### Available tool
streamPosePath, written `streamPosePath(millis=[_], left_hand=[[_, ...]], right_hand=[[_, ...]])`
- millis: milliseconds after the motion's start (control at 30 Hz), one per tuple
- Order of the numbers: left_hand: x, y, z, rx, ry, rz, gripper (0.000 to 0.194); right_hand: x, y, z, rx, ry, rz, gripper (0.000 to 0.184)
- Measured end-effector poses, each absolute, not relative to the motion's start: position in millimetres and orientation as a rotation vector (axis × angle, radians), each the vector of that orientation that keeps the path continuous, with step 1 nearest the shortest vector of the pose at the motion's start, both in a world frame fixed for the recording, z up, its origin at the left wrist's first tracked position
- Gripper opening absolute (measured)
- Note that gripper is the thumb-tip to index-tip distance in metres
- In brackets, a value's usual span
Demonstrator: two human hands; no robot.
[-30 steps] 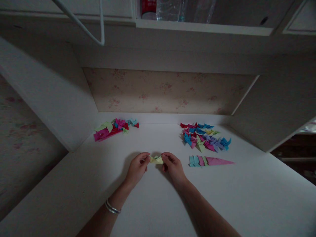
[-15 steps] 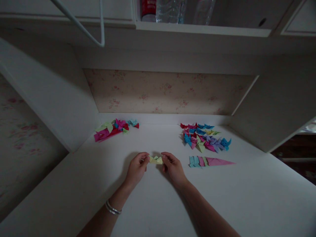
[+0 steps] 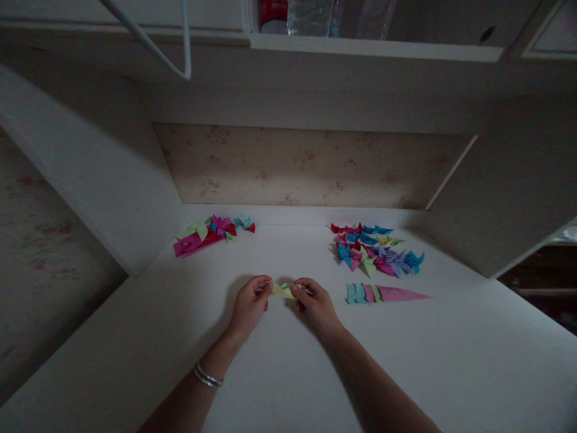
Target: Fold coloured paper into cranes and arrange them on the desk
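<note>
A small folded yellow paper piece [image 3: 283,290] is held just above the white desk [image 3: 288,367], in the middle. My left hand [image 3: 250,304] pinches its left end; a silver bangle sits on that wrist. My right hand [image 3: 317,302] pinches its right end. Both hands have their fingers closed on the paper. To the right of my right hand lies a row of folded pieces slotted together [image 3: 383,293], teal, pink and green, ending in a pink point.
A heap of folded coloured paper pieces [image 3: 376,249] lies at the back right, another heap [image 3: 210,233] at the back left by the side panel. A flowered back wall, side panels and a shelf with bottles [image 3: 315,15] enclose the desk.
My hands have drawn slightly closer together on the yellow piece, which now looks flatter and narrower. The rest lies as before.
</note>
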State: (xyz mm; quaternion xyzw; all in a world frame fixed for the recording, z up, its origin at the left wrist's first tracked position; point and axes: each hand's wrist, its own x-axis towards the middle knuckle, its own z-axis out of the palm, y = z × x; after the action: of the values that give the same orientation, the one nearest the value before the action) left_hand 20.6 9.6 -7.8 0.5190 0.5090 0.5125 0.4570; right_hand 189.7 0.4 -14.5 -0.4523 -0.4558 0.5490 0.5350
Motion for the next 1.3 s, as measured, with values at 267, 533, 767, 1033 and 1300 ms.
streamPosePath(millis=[267,533,767,1033,1300], left_hand=[[19.7,9.3,-9.1,1.242,1.253,1.290,0.036],[20.1,10.0,-8.7,1.208,1.252,1.287,0.036],[20.6,9.3,-7.2,1.192,1.257,1.282,0.035],[20.9,10.3,-9.2,1.183,1.265,1.276,0.034],[21.4,9.0,-5.1,1.185,1.260,1.258,0.033]], right_hand=[[191.4,1.2,-18.1,-1.131,-1.155,1.273,0.038],[193.0,2.2,-20.8,-1.140,-1.178,1.250,0.037],[193.3,2.8,-22.3,-1.135,-1.179,1.249,0.033],[193.1,3.7,-23.3,-1.136,-1.172,1.249,0.033],[191.7,1.9,-18.2,-1.157,-1.172,1.258,0.041]])
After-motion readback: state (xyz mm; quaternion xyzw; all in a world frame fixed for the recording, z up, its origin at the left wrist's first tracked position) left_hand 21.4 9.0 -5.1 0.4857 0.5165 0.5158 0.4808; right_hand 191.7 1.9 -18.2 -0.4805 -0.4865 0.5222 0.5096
